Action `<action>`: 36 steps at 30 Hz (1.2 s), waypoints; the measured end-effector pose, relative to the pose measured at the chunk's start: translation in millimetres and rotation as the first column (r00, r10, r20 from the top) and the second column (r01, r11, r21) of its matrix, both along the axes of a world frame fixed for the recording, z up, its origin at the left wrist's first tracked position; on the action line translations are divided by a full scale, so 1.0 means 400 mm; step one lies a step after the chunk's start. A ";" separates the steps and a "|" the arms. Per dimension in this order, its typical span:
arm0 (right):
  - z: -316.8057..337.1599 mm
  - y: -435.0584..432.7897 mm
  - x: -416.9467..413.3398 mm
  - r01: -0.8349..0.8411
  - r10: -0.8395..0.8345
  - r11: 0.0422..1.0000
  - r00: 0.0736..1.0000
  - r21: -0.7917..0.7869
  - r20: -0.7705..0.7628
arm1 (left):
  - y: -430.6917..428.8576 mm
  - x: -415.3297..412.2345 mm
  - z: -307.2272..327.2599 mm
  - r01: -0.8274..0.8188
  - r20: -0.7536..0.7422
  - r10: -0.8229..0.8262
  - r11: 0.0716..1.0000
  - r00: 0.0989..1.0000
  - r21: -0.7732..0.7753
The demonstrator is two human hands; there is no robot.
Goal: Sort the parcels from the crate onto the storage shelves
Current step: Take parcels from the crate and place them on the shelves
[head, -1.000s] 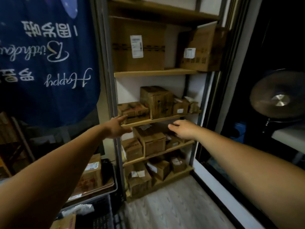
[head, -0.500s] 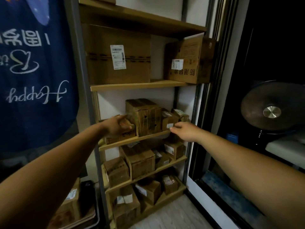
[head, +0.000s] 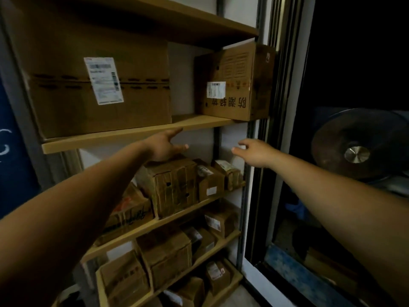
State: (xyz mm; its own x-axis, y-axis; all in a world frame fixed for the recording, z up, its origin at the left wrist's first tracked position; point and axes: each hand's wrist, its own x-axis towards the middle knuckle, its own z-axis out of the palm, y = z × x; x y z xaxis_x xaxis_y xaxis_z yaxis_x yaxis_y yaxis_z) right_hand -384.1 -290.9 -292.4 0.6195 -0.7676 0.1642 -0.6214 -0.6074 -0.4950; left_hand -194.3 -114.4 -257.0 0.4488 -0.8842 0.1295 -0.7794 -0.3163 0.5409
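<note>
Storage shelves (head: 137, 135) of pale wood on a grey metal frame, seen from the front in dim light. On the upper board, at left, a large brown parcel (head: 99, 85) with a white shipping label and a dark tape band stands flush with the board's front edge; at right, well apart from it, a smaller printed parcel (head: 236, 83) carries a small white label and overhangs the board's right end. Left hand (head: 164, 145): empty, fingers spread, reaching just under the upper board, above a worn, upright carton (head: 174, 185) with small holes in its face; contact with the carton cannot be told. Beside that carton, two small labelled parcels (head: 210, 182). Right hand (head: 254, 151): empty, fingers loosely spread, held in the air in front of the shelf's right post. Lower boards hold further small brown parcels. Far right, a round metal disc (head: 356, 142) in darkness.
</note>
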 end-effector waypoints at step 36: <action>0.123 -0.921 0.152 -0.144 0.029 0.981 0.764 0.126 0.645 | -1.036 -0.063 0.043 -0.035 -0.080 -0.001 0.894 0.997 -0.446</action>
State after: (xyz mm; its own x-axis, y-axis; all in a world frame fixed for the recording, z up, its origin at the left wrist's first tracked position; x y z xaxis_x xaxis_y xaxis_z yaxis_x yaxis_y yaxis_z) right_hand -323.4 -659.5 -243.0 0.4804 -0.7663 0.4266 -0.0752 -0.5206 -0.8505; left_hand -219.5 -528.7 -240.0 0.4875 -0.7331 0.4743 -0.7269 -0.0397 0.6856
